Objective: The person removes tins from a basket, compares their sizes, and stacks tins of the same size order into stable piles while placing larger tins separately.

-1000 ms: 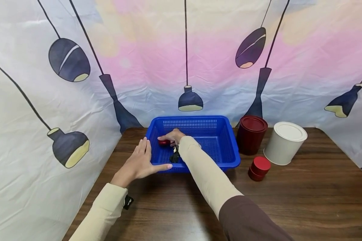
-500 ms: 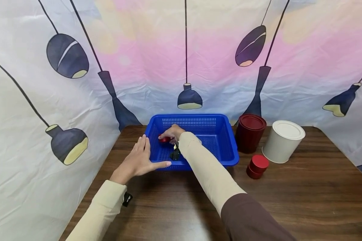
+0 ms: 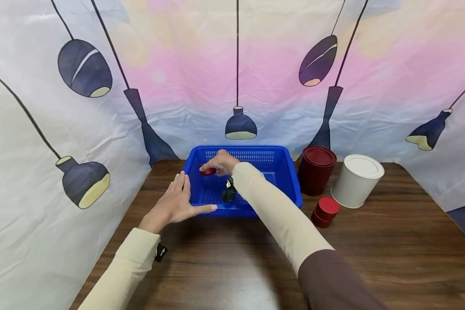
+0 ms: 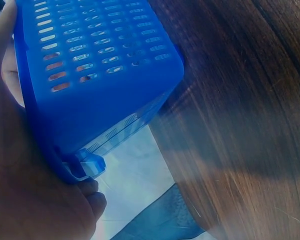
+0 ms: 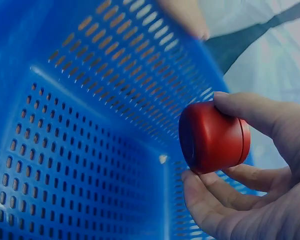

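My right hand point(image 3: 221, 162) reaches into a blue plastic basket point(image 3: 296, 189) and holds a small round red tin point(image 3: 207, 171) near its left wall. The right wrist view shows the tin point(image 5: 215, 137) tilted on its side, with the thumb on top and the fingers underneath, above the slotted floor. My left hand point(image 3: 174, 202) rests on the basket's front left corner. Its fingers lie straight along the left rim and its thumb stretches along the front rim. From the left wrist, the slotted outer wall point(image 4: 105, 85) shows beside that hand.
To the right of the basket stand a large dark red can point(image 3: 317, 172) and a white can point(image 3: 357, 181). In front of them are small red tins point(image 3: 325, 212), one on top of another. Everything stands on a brown wooden table point(image 3: 224, 258), with a printed cloth point(image 3: 170, 86) hanging behind.
Still holding the red tin, my right hand has risen a little and moved toward the back of the basket. My left hand stays at the corner, and the head view has shifted slightly.
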{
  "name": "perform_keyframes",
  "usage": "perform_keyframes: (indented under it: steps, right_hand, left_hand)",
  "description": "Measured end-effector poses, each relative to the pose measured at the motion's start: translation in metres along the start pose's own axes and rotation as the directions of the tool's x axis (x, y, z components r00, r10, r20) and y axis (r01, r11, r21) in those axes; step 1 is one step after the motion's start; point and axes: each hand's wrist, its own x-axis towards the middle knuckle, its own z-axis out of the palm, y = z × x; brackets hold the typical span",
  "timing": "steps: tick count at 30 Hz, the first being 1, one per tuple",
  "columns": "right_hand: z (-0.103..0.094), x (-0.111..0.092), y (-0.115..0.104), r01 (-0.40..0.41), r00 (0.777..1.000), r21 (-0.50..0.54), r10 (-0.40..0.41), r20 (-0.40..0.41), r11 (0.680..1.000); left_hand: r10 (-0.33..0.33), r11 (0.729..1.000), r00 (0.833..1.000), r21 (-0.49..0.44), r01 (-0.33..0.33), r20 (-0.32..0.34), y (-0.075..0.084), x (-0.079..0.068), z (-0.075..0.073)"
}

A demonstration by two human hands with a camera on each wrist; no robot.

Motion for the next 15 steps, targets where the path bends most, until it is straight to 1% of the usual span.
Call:
perform_keyframes:
  steps: [6, 10, 15]
  right_hand:
    - [-0.01, -0.023, -0.016, 0.088, 0.996, -0.032, -0.088, 0.022, 0.996]
    - [-0.019, -0.037, -0.022, 0.13, 0.991, -0.105, -0.128, 0.027, 0.986]
    - [-0.032, -0.054, -0.023, 0.184, 0.983, -0.18, -0.18, 0.042, 0.966]
  left_hand:
    - [-0.004, 1.0, 1.0, -0.008, 0.004, 0.01, 0.0, 0.001, -0.003]
    - [-0.003, 1.0, 1.0, -0.014, 0.003, 0.02, 0.001, 0.0, -0.002]
    - [-0.002, 1.0, 1.0, -0.017, 0.002, 0.013, 0.0, -0.001, -0.001]
